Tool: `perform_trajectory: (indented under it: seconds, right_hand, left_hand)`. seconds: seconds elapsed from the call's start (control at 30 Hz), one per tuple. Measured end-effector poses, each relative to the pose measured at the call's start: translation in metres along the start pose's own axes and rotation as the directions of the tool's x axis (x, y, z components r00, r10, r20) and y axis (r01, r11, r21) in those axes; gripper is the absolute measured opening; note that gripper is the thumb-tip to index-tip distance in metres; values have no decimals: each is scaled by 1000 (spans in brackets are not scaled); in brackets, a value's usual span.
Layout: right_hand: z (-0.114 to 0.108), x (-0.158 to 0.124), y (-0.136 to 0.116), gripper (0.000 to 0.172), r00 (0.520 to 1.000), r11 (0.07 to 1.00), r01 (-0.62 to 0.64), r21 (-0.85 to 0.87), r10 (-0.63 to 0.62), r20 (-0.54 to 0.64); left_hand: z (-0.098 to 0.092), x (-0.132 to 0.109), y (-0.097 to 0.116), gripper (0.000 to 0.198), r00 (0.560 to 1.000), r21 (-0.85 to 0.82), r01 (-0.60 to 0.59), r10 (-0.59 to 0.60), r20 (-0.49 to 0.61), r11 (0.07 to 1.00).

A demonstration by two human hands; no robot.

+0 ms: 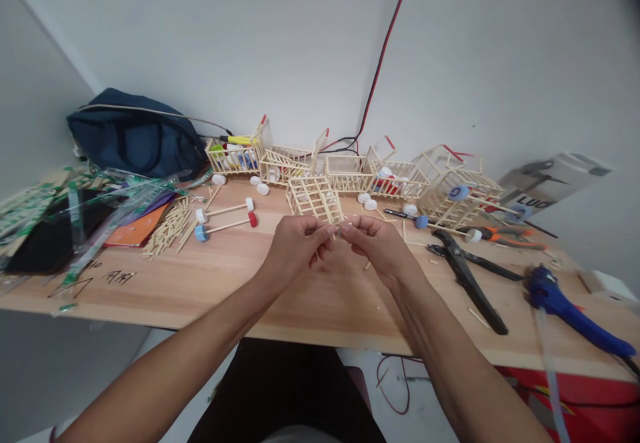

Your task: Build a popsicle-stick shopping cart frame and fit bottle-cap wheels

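A small openwork basket of pale wooden sticks [314, 197] stands tilted near the middle of the table, just beyond my fingertips. My left hand [303, 237] is closed in a pinch at its near corner. Beside it, my right hand [371, 239] is also pinched, its thumb almost meeting the left thumb. What lies between the fingertips is too small and too covered to make out. Behind the basket stands a row of similar stick carts [349, 177] with bottle-cap wheels and red-tipped handles.
At left lie loose sticks [173, 226], cap-wheeled axles [227, 226], orange paper [137, 228], plastic wrapping and a dark blue bag [137, 133]. At right are black pliers [467, 283], orange-handled pliers [517, 237] and a blue glue gun [575, 316]. The table's front edge is near my forearms.
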State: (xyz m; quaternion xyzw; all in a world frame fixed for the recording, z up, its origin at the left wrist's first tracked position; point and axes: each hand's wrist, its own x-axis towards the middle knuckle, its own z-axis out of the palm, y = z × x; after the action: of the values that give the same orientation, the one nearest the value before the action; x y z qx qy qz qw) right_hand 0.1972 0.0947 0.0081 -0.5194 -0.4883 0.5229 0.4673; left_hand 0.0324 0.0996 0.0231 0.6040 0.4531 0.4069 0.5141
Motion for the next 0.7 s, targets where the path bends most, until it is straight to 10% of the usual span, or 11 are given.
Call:
perform_trajectory:
  seconds: [0.2, 0.4, 0.7]
  right_hand:
    - [-8, 14, -12, 38, 1000, 997, 1, -78, 0, 12]
    - [-16, 30, -11, 40, 1000, 991, -15, -135, 17, 16]
    - [-4, 28, -17, 42, 997, 985, -39, -169, 27, -69]
  left_hand:
    - [-12, 2, 7, 37, 996, 126, 2, -13, 86, 992]
    - [-31, 3, -2, 13, 890, 520, -279, 421, -176, 807]
    - [-26, 16, -9, 11, 759, 706, -498, 647, 73, 504]
